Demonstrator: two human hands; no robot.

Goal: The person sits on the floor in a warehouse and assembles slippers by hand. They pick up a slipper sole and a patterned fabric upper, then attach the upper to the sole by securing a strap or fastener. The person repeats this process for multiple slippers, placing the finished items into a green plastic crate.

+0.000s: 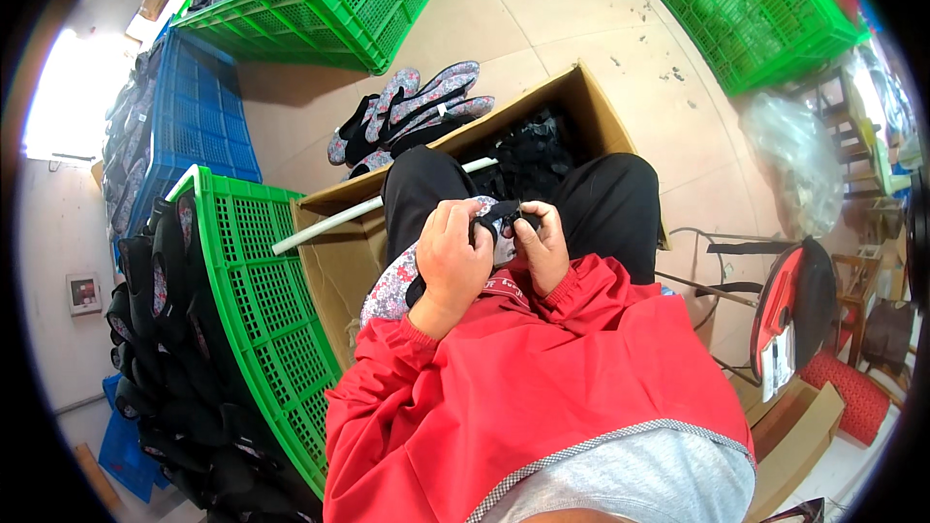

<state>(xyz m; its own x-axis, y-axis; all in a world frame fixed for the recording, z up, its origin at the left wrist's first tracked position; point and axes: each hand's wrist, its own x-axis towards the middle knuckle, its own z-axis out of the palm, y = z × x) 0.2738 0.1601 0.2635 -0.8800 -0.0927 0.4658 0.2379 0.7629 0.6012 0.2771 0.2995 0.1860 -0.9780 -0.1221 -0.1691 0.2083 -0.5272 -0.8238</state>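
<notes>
Over my lap, both hands are closed on a floral cloth shoe (390,288) with black trim. My left hand (453,257) wraps round it, fingers curled and thumb against the black part. Close beside it, my right hand (544,247) pinches the black edge between thumb and fingers. Small dark loops show between the two hands; whether they are trim or a small tool I cannot make out. Part of the shoe is hidden behind my left hand and wrist.
A cardboard box (605,116) with black pieces stands at my knees, a white tube (329,225) across it. Floral shoes (417,102) lie beyond. Green crates (266,281) and a blue crate (199,126) hold shoes at left. A red-and-black chair (790,310) stands right.
</notes>
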